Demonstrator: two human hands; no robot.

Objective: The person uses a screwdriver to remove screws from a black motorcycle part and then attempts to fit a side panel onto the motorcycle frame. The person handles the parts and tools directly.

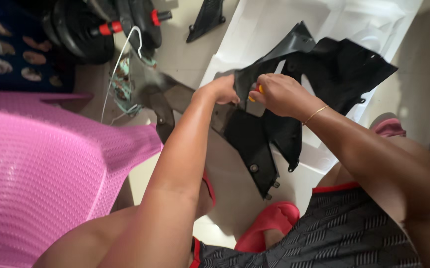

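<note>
Your left hand [221,90] sits at the centre of the frame, its fingers closed on the upper edge of a black plastic panel [254,139], a large moulded piece with mounting tabs along its lower edge. Your right hand [280,93] is just beside it, touching the same panel, with its fingers curled shut around a small tool with an orange handle [257,91]; only a sliver of that handle shows between the two hands, so you cannot tell what kind of tool it is. A thin gold bracelet [316,114] circles your right wrist.

The panel hangs in the air above the floor, reaching from the upper right of the frame down to the lower centre. A second black piece [344,67] spreads out behind it toward the upper right; whether the two are joined cannot be told. Beneath them lies a big white moulded panel [279,25], running from the top of the frame down to the right of centre.

A pink plastic chair [41,173] fills the lower left. A red sandal [269,223] rests on the floor at the lower centre, near your knee. Dark weight plates [81,34] with red collars lie in the upper left, and a smaller black part [206,17] lies at the top centre.
</note>
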